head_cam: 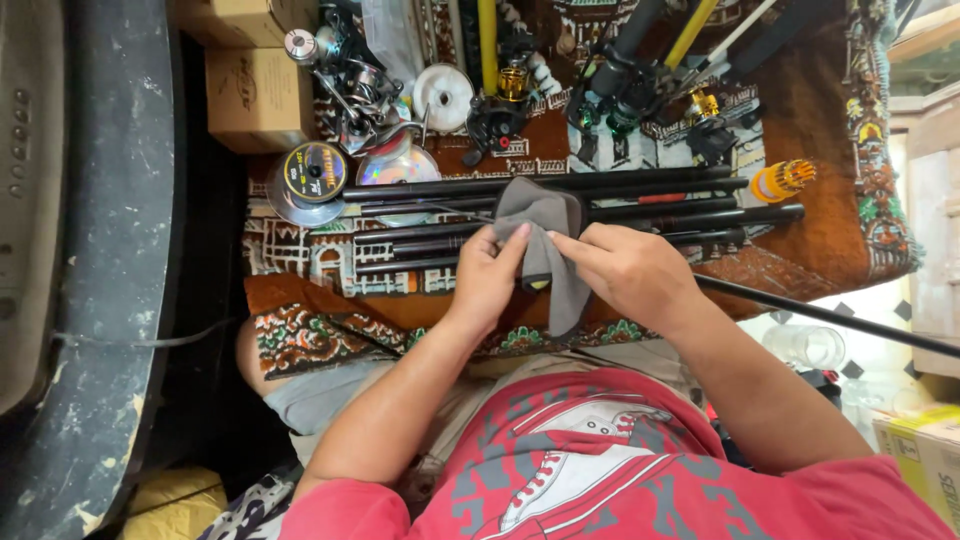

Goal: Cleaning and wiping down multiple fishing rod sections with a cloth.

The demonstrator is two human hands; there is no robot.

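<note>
I see both hands at centre, working over a patterned brown rug [820,120]; my left hand [487,275] is clenched on a grey cloth [545,235], fingers pressing the fabric from the left side; my right hand [628,270] grips the same cloth from the right, thumb and fingers pinched around it. The cloth is wrapped over the end of a black rod section [830,316], whose butt end peeks out below the fabric between the two hands; the rest of that rod runs off to the right, past the rug's edge.

Just beyond the hands lies a row of black rod sections [640,195], side by side, crosswise on the rug; the cloth's top edge overlaps them.

Containers: two brown cardboard boxes [258,95] stand at the upper left, closed, contents not visible; a yellow-green box [925,450] sits at the lower right, partly out of frame (I cannot tell what it holds); a clear glass jar [805,345] stands by the right forearm, contents unclear.

A spool of fishing line [314,172] lies near the left ends of the rods; a silver spinning reel [350,85] lies above it; a white spool [443,95] is next to that; an orange ribbed handle [783,180] rests at the right ends of the rods.
</note>
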